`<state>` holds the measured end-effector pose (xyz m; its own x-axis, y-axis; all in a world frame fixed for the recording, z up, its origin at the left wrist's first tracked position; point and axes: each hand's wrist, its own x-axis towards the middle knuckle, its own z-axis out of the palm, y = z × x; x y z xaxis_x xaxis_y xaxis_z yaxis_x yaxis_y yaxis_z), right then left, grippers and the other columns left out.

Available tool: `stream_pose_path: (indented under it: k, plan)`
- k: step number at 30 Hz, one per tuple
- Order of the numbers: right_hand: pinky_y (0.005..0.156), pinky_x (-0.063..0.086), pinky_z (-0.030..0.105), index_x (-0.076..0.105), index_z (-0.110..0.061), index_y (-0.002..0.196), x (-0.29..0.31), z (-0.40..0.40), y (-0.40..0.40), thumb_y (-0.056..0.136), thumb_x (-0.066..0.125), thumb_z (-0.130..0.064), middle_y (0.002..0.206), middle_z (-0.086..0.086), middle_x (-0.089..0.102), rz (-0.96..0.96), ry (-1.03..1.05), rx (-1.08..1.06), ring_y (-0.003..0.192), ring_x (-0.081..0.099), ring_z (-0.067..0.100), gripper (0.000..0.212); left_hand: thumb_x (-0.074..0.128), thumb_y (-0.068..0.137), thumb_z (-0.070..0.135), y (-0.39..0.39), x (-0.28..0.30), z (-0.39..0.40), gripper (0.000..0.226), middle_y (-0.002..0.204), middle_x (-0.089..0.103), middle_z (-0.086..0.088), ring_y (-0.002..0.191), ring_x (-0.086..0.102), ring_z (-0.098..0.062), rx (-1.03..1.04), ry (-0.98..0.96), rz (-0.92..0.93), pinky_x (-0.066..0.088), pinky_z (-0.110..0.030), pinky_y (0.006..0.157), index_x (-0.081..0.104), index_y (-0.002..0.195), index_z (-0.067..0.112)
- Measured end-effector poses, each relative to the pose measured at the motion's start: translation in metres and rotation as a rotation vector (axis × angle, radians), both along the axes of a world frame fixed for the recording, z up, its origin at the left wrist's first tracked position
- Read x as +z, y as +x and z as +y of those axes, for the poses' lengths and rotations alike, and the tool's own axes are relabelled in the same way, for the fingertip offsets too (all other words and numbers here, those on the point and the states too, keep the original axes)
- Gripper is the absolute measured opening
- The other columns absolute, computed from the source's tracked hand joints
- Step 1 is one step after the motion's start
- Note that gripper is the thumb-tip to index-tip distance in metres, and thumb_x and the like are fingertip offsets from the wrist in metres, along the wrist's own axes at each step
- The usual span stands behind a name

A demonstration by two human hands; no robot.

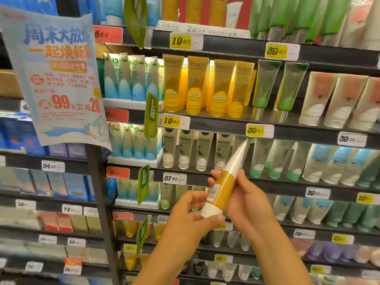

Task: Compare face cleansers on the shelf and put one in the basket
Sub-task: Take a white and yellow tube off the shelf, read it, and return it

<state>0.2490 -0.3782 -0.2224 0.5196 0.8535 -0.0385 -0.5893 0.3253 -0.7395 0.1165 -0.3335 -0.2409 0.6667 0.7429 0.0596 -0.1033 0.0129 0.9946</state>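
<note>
- A white-and-mustard cleanser tube (pixel 223 186) is being held tilted in front of the shelf (pixel 226 118), cap lowermost.
- Tube body is being gripped by the right hand (pixel 246 198), fingers curled round it.
- Cap end is being touched by the left hand (pixel 191 210), thumb beneath it, fingers loosely curled.
- Yellow Pond's tubes (pixel 197 85) are being displayed above.

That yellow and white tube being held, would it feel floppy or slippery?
The tube probably gives a little: it tapers to a flat crimped end like soft plastic. Its smooth surface could be slightly slippery, though the right hand wraps it securely. The left hand steadies the cap end, suggesting it is light.
</note>
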Motion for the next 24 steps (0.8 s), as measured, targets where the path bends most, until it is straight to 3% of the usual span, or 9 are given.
stream_pose_path:
  k: [3,7,11,15,20,21,24]
  plan:
    - [0.070,0.053,0.042,0.058,-0.003,0.112,0.002,0.002,0.017,0.096,0.038,-0.031,0.095,0.014,0.071,-0.052,-0.004,0.024,0.083,0.068,0.024,0.038,0.077,0.071,0.007,0.013,0.002,0.000,0.040,0.104,0.064,0.006,0.077,0.068,-0.003,0.017,0.034,0.016,0.051,-0.013,0.064,0.059,0.101,0.026]
    - [0.061,0.057,0.039,0.058,-0.002,0.110,0.011,0.000,0.042,0.083,0.051,-0.024,0.088,0.013,0.071,-0.143,0.074,0.089,0.075,0.069,0.022,0.035,0.072,0.075,0.003,0.033,0.011,0.001,0.037,0.105,0.069,-0.009,0.082,0.069,-0.018,0.007,-0.090,-0.014,0.058,-0.033,0.076,0.060,0.107,0.017]
    - [0.063,0.057,0.034,0.061,-0.007,0.104,0.028,-0.003,0.073,0.081,0.055,-0.014,0.083,0.008,0.071,-0.277,0.152,0.177,0.075,0.069,0.020,0.025,0.067,0.065,0.000,0.057,0.028,0.005,0.045,0.091,0.069,-0.025,0.077,0.069,-0.031,-0.116,-0.407,-0.277,0.059,-0.037,0.065,0.057,0.108,-0.003]
    - [0.061,0.056,0.034,0.060,-0.008,0.104,0.048,-0.003,0.106,0.076,0.058,-0.015,0.079,0.005,0.070,-0.357,0.161,0.193,0.070,0.068,0.019,0.029,0.068,0.072,-0.003,0.083,0.046,0.006,0.038,0.096,0.065,-0.033,0.079,0.069,-0.038,-0.241,-0.565,-0.402,0.058,-0.038,0.060,0.059,0.107,-0.012]
    - [0.056,0.053,0.029,0.059,-0.008,0.109,0.067,-0.006,0.140,0.070,0.063,-0.023,0.079,0.004,0.067,-0.431,0.114,0.166,0.069,0.062,0.018,0.042,0.089,0.042,0.003,0.118,0.065,0.001,0.056,0.102,0.062,-0.039,0.084,0.068,-0.042,-0.318,-0.521,-0.411,0.059,-0.039,0.066,0.069,0.092,-0.012]
    - [0.055,0.052,0.027,0.059,-0.009,0.107,0.071,-0.007,0.146,0.070,0.063,-0.024,0.079,0.004,0.067,-0.452,0.114,0.161,0.068,0.062,0.016,0.040,0.088,0.042,0.002,0.124,0.067,0.001,0.057,0.102,0.062,-0.039,0.084,0.068,-0.042,-0.320,-0.500,-0.406,0.059,-0.039,0.066,0.068,0.094,-0.012]
    - [0.053,0.051,0.022,0.058,-0.008,0.109,0.082,-0.008,0.162,0.070,0.063,-0.020,0.077,0.001,0.069,-0.516,0.153,0.156,0.065,0.064,0.011,0.041,0.072,0.062,-0.001,0.138,0.074,-0.001,0.032,0.104,0.061,-0.039,0.085,0.068,-0.042,-0.323,-0.437,-0.399,0.059,-0.039,0.064,0.069,0.093,-0.010]
